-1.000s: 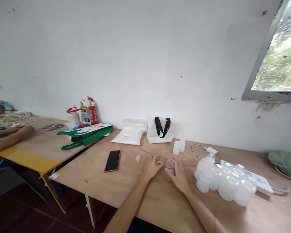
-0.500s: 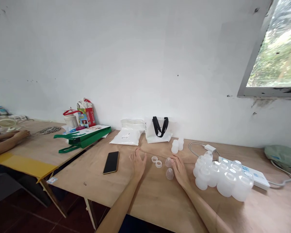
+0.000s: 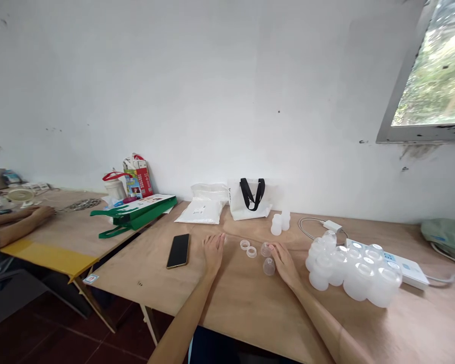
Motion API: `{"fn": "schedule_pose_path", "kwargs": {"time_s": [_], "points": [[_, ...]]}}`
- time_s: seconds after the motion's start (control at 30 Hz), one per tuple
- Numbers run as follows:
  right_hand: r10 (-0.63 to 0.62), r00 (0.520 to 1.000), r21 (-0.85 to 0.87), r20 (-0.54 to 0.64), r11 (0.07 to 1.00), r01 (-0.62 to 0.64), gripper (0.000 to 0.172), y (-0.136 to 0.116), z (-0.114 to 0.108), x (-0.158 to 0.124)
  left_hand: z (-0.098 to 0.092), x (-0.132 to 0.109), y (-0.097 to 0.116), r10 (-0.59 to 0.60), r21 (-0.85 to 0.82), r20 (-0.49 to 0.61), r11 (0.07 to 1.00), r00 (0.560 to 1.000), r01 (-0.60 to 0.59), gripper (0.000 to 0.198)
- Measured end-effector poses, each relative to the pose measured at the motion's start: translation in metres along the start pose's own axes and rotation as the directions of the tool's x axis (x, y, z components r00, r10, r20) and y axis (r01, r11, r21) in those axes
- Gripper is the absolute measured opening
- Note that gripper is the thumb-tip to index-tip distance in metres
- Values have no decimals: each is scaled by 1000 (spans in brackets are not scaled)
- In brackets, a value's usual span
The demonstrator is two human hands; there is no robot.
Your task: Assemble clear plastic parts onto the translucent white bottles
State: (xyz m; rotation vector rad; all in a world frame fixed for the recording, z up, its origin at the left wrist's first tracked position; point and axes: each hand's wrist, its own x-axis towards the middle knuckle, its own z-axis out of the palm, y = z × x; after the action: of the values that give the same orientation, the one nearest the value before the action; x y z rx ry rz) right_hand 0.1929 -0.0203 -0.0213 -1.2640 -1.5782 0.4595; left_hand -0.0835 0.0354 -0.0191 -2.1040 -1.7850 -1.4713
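My left hand (image 3: 213,253) rests on the wooden table, its fingers drawn together with the thumb close to the fingertips. Whether anything small sits between them I cannot make out. My right hand (image 3: 285,264) lies with fingers stretched out beside two clear domed caps. Its fingertips reach the farther cap (image 3: 266,249), and the nearer cap (image 3: 269,266) stands just left of the hand. Between my hands lie two translucent rings, one farther back (image 3: 244,244) and one nearer (image 3: 251,252). To the right of my right hand stands a cluster of several frosted plastic bottles (image 3: 358,277).
A black phone (image 3: 178,251) lies left of my left hand. Behind are a white plastic package (image 3: 201,211), a white bag with black handles (image 3: 246,210) and small frosted bottles (image 3: 276,225). A power strip (image 3: 407,270) is at right. Another person's hand (image 3: 42,214) rests on the left table.
My left hand's fingers, spread before, have drawn together. My right hand stays by the clear caps. The whole view has shifted slightly.
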Motion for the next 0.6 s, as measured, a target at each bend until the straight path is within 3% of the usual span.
{"fn": "schedule_pose_path", "kwargs": {"time_s": [0.2, 0.3, 0.43, 0.6], "points": [[-15, 1000, -37, 5, 999, 15, 44, 0, -1, 0, -1, -7, 7, 91, 31, 49, 995, 995, -92, 26], [-1, 1000, -48, 5, 999, 1, 45, 1, -1, 0, -2, -6, 3, -20, 58, 86, 998, 996, 16, 7], [13, 1000, -43, 24, 999, -12, 46, 2, -1, 0, -4, -7, -3, -186, -45, 278, 977, 943, 206, 31], [27, 999, -40, 17, 999, -26, 46, 3, 1, 0, -1, -15, 7, -55, -167, 451, 975, 891, 144, 35]]}}
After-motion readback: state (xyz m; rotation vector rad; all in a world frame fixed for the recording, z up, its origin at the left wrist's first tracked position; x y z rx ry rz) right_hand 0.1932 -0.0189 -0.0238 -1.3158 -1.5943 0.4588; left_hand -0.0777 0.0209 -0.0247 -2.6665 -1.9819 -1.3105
